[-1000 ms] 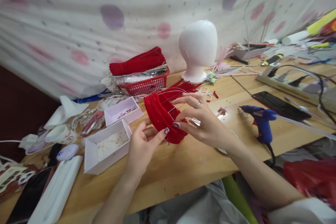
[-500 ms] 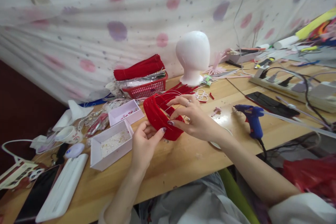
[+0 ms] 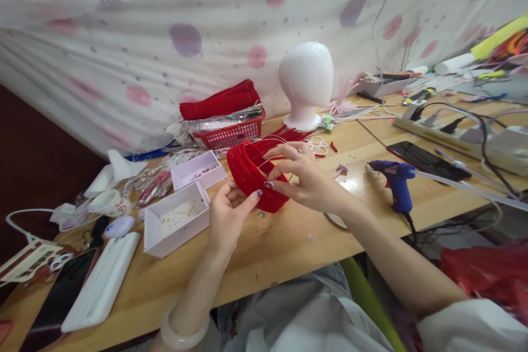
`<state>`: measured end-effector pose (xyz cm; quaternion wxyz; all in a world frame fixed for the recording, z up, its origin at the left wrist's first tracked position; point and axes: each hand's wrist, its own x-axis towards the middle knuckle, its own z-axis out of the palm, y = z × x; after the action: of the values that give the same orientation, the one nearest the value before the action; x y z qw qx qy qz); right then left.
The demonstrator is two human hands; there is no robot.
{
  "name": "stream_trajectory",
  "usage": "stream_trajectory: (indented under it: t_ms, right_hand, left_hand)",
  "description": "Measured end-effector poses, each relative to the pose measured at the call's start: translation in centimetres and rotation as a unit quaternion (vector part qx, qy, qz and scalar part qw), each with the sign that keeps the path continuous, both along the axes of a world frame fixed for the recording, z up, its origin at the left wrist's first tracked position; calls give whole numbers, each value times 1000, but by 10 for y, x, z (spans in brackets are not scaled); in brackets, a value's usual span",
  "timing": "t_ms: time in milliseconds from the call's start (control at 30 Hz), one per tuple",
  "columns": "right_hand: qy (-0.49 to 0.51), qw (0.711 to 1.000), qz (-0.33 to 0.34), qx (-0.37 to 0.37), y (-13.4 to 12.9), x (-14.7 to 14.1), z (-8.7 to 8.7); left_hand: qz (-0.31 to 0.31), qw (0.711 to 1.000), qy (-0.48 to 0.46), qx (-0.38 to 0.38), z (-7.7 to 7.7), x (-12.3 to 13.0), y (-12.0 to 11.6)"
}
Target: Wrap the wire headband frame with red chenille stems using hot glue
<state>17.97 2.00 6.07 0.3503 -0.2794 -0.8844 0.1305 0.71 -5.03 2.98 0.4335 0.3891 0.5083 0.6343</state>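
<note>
A wide red velvet headband point(image 3: 242, 169) is held up over the table, its loop tilted toward me. My left hand point(image 3: 229, 213) grips its lower front edge, thumb outside and the other fingers curled beneath. At the band's right side, my right hand point(image 3: 304, 175) is closed in a pinch, thumb against the velvet and fingers reaching into the loop. A thin, pale wire or thread arcs over the band near those fingers; where its ends lie is hidden.
Close on the left stand a box of small white beads point(image 3: 152, 236) and a box of red beads point(image 3: 181, 180). Behind are a red basket point(image 3: 231, 137) and a white foam head point(image 3: 306, 80). A blue glue gun point(image 3: 398, 187), phone point(image 3: 427, 160) and power strip point(image 3: 462, 140) lie right.
The view has tilted slightly, shifting the scene a little. Both hands keep their hold on the headband; the right fingers have curled slightly closer to it.
</note>
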Motion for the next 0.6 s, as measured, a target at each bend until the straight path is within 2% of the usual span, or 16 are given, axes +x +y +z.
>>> stream_trajectory:
  t_ms: [400,600]
  right_hand:
    - [-27,999,1,-17,2,2,3]
    - [-12,999,-1,-36,5,2,3]
  left_hand:
    - [27,999,18,-3,-1,3,6]
    - [-5,999,38,13,0,0,5]
